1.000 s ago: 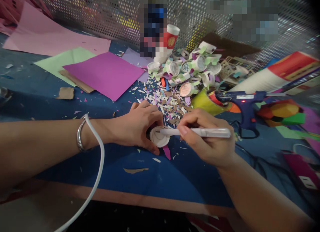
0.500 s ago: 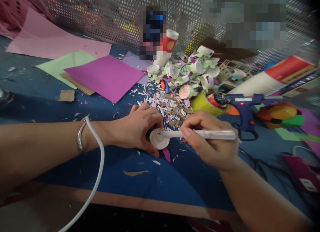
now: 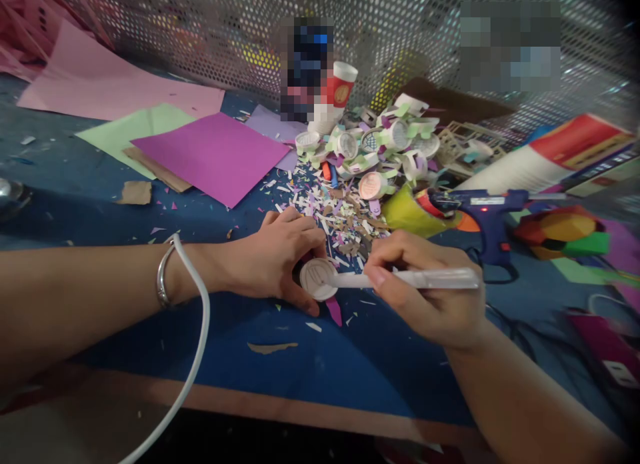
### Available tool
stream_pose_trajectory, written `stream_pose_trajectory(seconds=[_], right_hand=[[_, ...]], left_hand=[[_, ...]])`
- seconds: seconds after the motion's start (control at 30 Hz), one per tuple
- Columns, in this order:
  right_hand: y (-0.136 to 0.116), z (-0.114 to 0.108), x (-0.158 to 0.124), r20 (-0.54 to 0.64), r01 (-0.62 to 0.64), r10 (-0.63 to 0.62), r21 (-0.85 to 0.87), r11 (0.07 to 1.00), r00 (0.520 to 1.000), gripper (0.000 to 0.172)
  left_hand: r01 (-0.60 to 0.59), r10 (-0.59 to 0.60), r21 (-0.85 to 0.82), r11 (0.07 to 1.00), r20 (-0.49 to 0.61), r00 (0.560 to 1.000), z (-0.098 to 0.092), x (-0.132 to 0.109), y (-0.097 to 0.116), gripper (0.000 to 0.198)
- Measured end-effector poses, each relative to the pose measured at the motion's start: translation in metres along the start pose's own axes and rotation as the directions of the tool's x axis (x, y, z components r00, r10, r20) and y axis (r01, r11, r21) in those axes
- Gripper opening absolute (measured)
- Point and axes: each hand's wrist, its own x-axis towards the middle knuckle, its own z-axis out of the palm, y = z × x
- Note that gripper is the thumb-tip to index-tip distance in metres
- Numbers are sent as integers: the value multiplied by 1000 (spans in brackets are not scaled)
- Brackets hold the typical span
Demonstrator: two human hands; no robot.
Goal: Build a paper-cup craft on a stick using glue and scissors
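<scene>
My left hand [image 3: 287, 257] is closed around the side of a small white paper disc piece [image 3: 318, 279], steadying it on the blue table. A purple paper strip [image 3: 334, 311] sticks out from under its near edge. Curved dark lines are drawn on the round white face. In my right hand [image 3: 425, 287] a white pen [image 3: 410, 278] is gripped between thumb and fingers, lying nearly level. Its tip touches or hovers just over the right part of the face; I cannot tell which.
Behind my hands, paper scraps [image 3: 345, 217] spread before a pile of round paper pieces [image 3: 395, 137]. Purple paper [image 3: 210, 154] lies left. At right are a blue glue gun [image 3: 490, 217], paper cups [image 3: 545, 151] and a purple power strip [image 3: 600, 344] with cables.
My right hand and the pen have moved slightly right and nearer to me. More curved lines show on the disc's left side. My left hand keeps its hold.
</scene>
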Motion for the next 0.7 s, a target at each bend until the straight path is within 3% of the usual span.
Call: stream_pose_trajectory(seconds=[0.23, 0.7], right_hand=[[4, 4, 0, -69, -17, 17, 10, 1000, 997, 11], [0, -3, 0, -7, 40, -41, -65, 997, 999, 16]], left_hand=[[2, -2, 3, 1000, -2, 1000, 1, 1, -1, 66], [3, -3, -1, 1000, 4, 1000, 0, 1, -1, 65]])
